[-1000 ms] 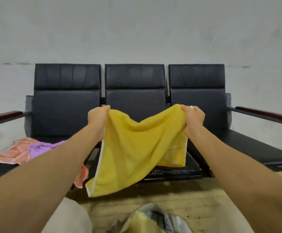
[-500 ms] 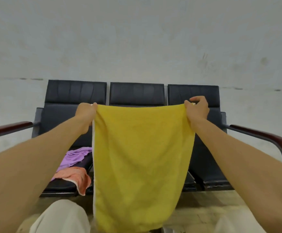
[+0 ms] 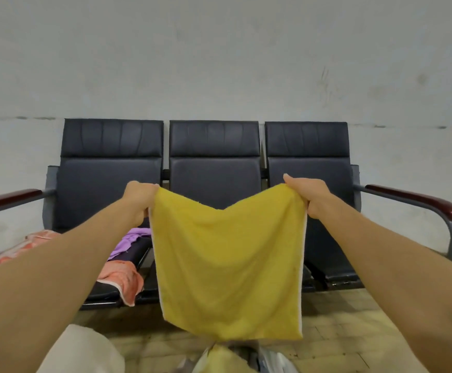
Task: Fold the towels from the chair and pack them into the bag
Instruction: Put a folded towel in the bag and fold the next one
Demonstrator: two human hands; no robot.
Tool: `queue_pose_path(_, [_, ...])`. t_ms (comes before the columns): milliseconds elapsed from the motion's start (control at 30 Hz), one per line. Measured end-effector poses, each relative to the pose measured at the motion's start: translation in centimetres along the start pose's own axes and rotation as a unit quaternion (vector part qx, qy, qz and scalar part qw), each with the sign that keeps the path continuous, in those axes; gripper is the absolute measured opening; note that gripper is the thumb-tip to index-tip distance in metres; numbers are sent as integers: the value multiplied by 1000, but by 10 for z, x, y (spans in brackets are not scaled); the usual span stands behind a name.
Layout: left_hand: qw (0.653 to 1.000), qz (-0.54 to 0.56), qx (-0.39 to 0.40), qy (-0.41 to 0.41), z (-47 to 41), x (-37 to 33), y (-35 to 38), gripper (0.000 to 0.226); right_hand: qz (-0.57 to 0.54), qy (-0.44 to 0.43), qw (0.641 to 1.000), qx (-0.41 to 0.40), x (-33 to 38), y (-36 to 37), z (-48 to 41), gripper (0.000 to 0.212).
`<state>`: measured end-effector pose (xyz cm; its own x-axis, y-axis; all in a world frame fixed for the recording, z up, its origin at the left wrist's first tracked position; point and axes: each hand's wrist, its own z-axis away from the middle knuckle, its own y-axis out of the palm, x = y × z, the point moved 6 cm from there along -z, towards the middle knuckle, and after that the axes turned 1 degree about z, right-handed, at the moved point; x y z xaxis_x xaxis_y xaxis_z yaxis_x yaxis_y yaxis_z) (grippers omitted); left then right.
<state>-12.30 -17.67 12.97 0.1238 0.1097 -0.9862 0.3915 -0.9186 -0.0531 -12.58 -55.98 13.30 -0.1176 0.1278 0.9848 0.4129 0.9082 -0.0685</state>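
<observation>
- The left hand (image 3: 138, 196) is closed in a fist and pinches the upper left corner of a yellow terry towel (image 3: 227, 265) between curled fingers and thumb.
- The right hand (image 3: 307, 193) is closed in the same way on the upper right corner, so both hands are clamped on the one cloth, well apart, at about the same height.
- The yellow terry towel hangs in the air in front of the person, flat side toward the camera. Its top edge runs left to right and sags in a shallow V between the two fists.
- Its two side edges have a thin white border and point straight down. The visible shape is nearly square, a little taller than wide.
- Its lower edge hangs just above a light plastic bag (image 3: 270, 360) on the floor, in which something yellow (image 3: 219, 358) lies.
- Behind the towel stands one black padded bench chair (image 3: 214, 146) with three seats and two red-brown armrests.
- On the left seat lies one purple towel (image 3: 134, 236).
- Orange cloth (image 3: 124, 278) hangs over that seat's front edge, and more shows left of the forearm. I cannot tell if it is one piece.
</observation>
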Motion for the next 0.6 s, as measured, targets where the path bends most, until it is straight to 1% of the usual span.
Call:
queue_pose_path(33, [998, 62, -5, -12, -1, -1, 0, 17, -36, -19, 999, 15, 4, 1, 0, 26])
queue_pose_path(67, [995, 100, -11, -17, -3, -2, -2, 18, -51, -44, 997, 30, 7, 2, 0, 22])
queue_pose_path(100, [992, 123, -11, -19, -2, -3, -3, 19, -27, -71, 997, 34, 10, 2, 0, 22])
queue_pose_path(133, [991, 130, 0, -20, -2, -3, -5, 22, 42, -98, 994, 28, 13, 1, 0, 23])
queue_pose_path(200, [991, 126, 48, -9, -1, -4, -5, 25, 207, -140, 968, 15, 14, 0, 0, 23])
queue_pose_path(233, [991, 117, 69, 6, 1, -6, -5, 27, 252, -146, 956, 11, 11, 0, -2, 24])
queue_pose_path(267, [992, 97, 77, 27, 0, -7, -6, 29, 267, -144, 953, 6, 8, -1, -4, 25])
queue_pose_path(333, [995, 5, 41, 90, -3, -11, -11, 30, 211, -120, 970, -1, 2, -3, -7, 25])
queue_pose_path(400, [981, -122, -9, 148, -5, -14, -14, 23, 106, -88, 990, 6, -5, -4, -8, 23])
queue_pose_path(433, [972, -163, -22, 167, -5, -15, -13, 20, 66, -78, 995, 9, -7, -5, -7, 21])
queue_pose_path(500, [965, -186, -28, 182, -10, -12, -11, 15, 8, -71, 997, 11, -10, -6, -8, 16])
queue_pose_path(567, [974, -156, -32, 163, -14, -9, -9, 14, -4, -78, 997, 24, -11, -6, -8, 11])
queue_pose_path(600, [982, -121, -34, 139, -15, -7, -8, 16, 8, -87, 996, 34, -10, -5, -7, 14])
